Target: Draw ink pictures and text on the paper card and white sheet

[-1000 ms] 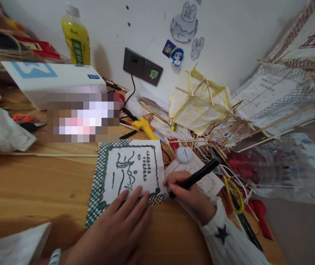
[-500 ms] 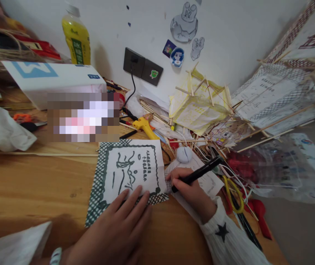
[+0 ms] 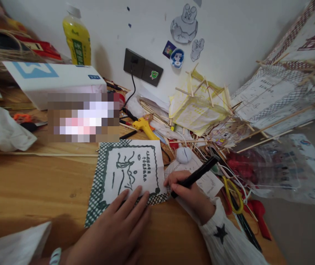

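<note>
A sheet of white paper (image 3: 143, 154) lies on the wooden table, marked with a dark wavy frame, a cross-hatched border, a line drawing and columns of writing. My left hand (image 3: 121, 221) rests flat on its lower edge, fingers spread. At the paper's lower right corner, my right hand (image 3: 186, 189) grips a black marker pen (image 3: 197, 176), which slants up to the right. The pen's tip is hidden by my fingers. Beneath and beyond my right hand is another drawn sheet (image 3: 211, 184), partly covered.
Right of my hand lie yellow-handled scissors (image 3: 238, 198) and a white round object (image 3: 184, 155) with cables. Behind the paper is a yellow glue gun (image 3: 143, 127). Stick-and-paper frames (image 3: 201, 106) stand against the wall. A white box (image 3: 63, 79) and crumpled tissue (image 3: 5, 129) sit left.
My right hand and the marker have shifted slightly left and down along the paper's edge. The left hand keeps its place on the sheet.
</note>
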Available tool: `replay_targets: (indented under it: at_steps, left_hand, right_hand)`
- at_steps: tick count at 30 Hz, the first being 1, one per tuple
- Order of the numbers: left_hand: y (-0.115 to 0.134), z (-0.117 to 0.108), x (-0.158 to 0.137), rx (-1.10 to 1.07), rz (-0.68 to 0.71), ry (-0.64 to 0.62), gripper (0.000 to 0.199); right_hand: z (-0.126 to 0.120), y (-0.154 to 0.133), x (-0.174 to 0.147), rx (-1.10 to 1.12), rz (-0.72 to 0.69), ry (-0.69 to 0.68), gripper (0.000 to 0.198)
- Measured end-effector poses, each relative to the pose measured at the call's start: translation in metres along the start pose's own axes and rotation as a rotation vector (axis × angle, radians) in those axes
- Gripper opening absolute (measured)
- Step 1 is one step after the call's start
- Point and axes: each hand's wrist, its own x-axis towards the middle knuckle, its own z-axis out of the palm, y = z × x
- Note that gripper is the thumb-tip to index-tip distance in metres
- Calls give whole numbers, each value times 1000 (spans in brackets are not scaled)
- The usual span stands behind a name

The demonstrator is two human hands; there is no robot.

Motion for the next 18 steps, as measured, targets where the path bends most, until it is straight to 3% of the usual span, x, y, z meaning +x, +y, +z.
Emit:
replay_targets:
  at_steps: [12, 18]
  left_hand:
    - [-2, -3, 2, 58, 48, 16, 53]
    - [-3, 2, -2, 36, 62, 57, 54]
  right_hand:
    - [-3, 18, 0, 61, 5, 139, 12]
    - [-1, 16, 12, 226, -50, 376, 19]
